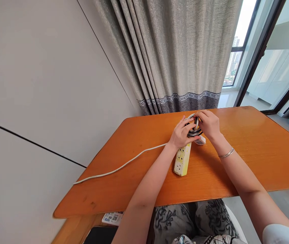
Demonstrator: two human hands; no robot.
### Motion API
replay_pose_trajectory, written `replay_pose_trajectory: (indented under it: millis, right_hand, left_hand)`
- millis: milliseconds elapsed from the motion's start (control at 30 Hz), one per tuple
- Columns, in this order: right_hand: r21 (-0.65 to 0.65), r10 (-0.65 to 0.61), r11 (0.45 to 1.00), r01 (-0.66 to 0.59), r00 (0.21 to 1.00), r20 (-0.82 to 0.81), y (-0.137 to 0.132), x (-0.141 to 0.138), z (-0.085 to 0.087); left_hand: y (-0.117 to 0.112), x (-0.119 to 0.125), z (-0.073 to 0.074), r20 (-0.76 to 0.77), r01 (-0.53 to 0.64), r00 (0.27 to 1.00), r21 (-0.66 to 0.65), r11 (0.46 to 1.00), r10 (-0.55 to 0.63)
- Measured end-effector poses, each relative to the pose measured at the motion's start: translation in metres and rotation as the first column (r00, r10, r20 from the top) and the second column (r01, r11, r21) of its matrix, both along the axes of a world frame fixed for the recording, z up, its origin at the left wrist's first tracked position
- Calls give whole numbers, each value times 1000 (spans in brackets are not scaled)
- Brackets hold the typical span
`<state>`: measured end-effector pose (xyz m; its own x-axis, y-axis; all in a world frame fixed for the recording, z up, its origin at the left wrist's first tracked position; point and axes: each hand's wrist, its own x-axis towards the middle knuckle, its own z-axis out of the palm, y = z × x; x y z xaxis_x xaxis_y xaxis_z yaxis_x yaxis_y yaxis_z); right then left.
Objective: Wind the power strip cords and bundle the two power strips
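Both my hands meet over a small coil of dark and white cable (194, 129) at the far middle of an orange wooden table (248, 159). My left hand (182, 134) curls its fingers around the coil's left side. My right hand (209, 123) grips its right side, with a silver bangle on that wrist. A white and yellow power strip (182, 159) lies just below the hands, pointing towards me. Its white cord (119, 167) runs left across the table and off the edge. A small white plug or adapter (200, 140) lies under the right hand.
A grey curtain (175, 57) hangs behind the table, next to a plain wall (32, 84) on the left. A glass door and window (273, 54) are at the right. A white card with printed codes (112, 218) and a dark object (100, 235) lie below the table's near left corner.
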<state>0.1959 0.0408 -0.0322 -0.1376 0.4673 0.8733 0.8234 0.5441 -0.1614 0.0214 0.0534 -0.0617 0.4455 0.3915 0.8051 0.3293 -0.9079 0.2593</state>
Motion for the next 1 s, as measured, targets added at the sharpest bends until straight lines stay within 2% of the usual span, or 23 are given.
replay_pose_trajectory:
  millis: [233, 333, 433, 567, 667, 733, 900, 1000]
  right_hand:
    - [-52, 10, 999, -12, 999, -40, 1, 4, 1]
    - [-26, -22, 999, 20, 995, -93, 1, 9, 3]
    - [15, -39, 999, 42, 991, -130, -1, 8, 3]
    - [5, 22, 1000, -22, 983, -184, -4, 1, 3]
    - [-17, 120, 992, -128, 964, -239, -4, -2, 1]
    - [-13, 187, 980, -199, 938, -293, -3, -4, 0]
    - [-74, 305, 925, -372, 845, -439, -8, -6, 5]
    - [-93, 351, 885, -457, 783, -514, -16, -7, 12]
  left_hand:
    - [-13, -7, 10, 54, -123, 990, -137, 983, 132]
    - [-16, -11, 18, 75, -152, 984, -114, 982, 161]
    - [-15, -10, 22, 19, -132, 991, -106, 986, 135]
    - [-12, -9, 24, -68, -164, 986, -316, 935, 150]
    - [-15, -13, 31, -76, -102, 994, -477, 873, 75]
    - [-20, -16, 38, -48, -44, 999, -537, 842, 21]
    - [-28, -26, 50, 52, 102, 995, -578, 810, -88]
    - [-24, -31, 50, 138, 259, 965, -608, 751, -221]
